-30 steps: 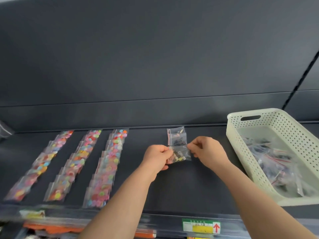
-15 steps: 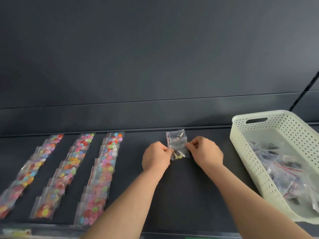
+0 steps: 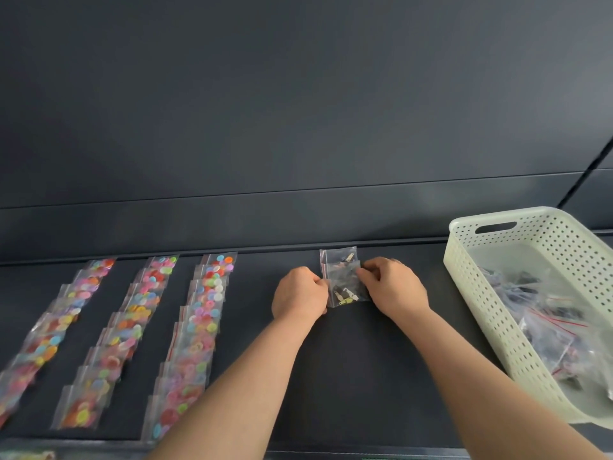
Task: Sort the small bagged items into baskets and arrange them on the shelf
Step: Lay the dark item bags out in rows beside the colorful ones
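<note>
Our left hand (image 3: pixel 300 295) and right hand (image 3: pixel 393 287) each pinch one side edge of second hardware bag (image 3: pixel 345 287). A second ago we held it lower, clear of first bag (image 3: pixel 338 257); now it overlaps that bag's front edge on shelf (image 3: pixel 365 376). We judge new fourth row begun beside three button-bag rows (image 3: pixel 202 323). Basket (image 3: pixel 497 313) at right holds many more bags; most sorting remains.

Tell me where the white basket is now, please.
In the head view, the white basket stands at the right end of the dark shelf, right of the right hand, with clear bags inside.
</note>
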The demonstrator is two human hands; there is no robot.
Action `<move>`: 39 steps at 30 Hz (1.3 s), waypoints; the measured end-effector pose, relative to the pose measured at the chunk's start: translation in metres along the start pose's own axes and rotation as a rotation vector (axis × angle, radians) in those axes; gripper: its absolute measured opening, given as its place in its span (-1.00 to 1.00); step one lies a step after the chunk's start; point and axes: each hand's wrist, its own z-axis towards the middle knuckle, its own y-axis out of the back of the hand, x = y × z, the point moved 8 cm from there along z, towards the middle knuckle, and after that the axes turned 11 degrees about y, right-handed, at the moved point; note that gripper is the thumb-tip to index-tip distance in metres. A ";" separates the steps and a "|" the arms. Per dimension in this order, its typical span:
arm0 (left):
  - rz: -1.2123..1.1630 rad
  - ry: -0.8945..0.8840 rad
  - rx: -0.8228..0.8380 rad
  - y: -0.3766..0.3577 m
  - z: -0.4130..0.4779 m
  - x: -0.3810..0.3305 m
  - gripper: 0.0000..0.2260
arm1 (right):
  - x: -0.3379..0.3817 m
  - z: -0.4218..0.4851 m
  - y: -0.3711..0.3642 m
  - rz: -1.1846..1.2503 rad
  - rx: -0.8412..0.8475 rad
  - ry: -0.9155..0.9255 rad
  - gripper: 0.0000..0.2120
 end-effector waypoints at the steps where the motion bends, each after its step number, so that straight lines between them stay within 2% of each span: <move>1: 0.000 0.002 0.006 0.000 0.000 0.000 -0.72 | -0.002 0.000 0.000 0.018 0.012 -0.007 -0.69; 4: -0.002 0.003 0.014 0.000 0.003 0.000 -0.71 | -0.006 0.000 -0.002 0.081 0.056 -0.024 -0.66; 9: -0.016 0.008 0.018 -0.001 0.010 -0.002 -0.71 | -0.001 0.001 0.000 0.037 0.027 -0.028 -0.83; 16: 0.029 -0.002 -0.016 0.002 0.016 -0.007 -0.74 | 0.004 0.000 0.007 0.058 0.004 -0.027 -0.67; 18: 0.032 -0.039 -0.062 0.007 0.011 -0.014 -0.79 | 0.005 -0.003 0.018 0.010 -0.009 0.000 -0.64; 21: -0.020 -0.127 -0.063 0.012 -0.005 -0.038 -0.87 | 0.011 -0.012 0.049 -0.146 -0.058 0.074 -0.69; 26: -0.169 -0.294 0.104 -0.014 -0.051 -0.090 -0.89 | -0.006 -0.044 0.114 -0.302 -0.232 0.098 -0.79; 31: -0.162 -0.405 0.301 -0.064 -0.104 -0.131 -0.84 | -0.059 -0.076 0.159 -0.318 -0.322 0.013 -0.78; 34: -0.169 -0.410 0.351 -0.086 -0.123 -0.140 -0.81 | -0.097 -0.088 0.170 -0.359 -0.260 -0.065 -0.80; 39: -0.171 -0.398 0.276 -0.093 -0.128 -0.148 -0.84 | -0.132 -0.098 0.158 -0.329 -0.002 -0.153 -0.88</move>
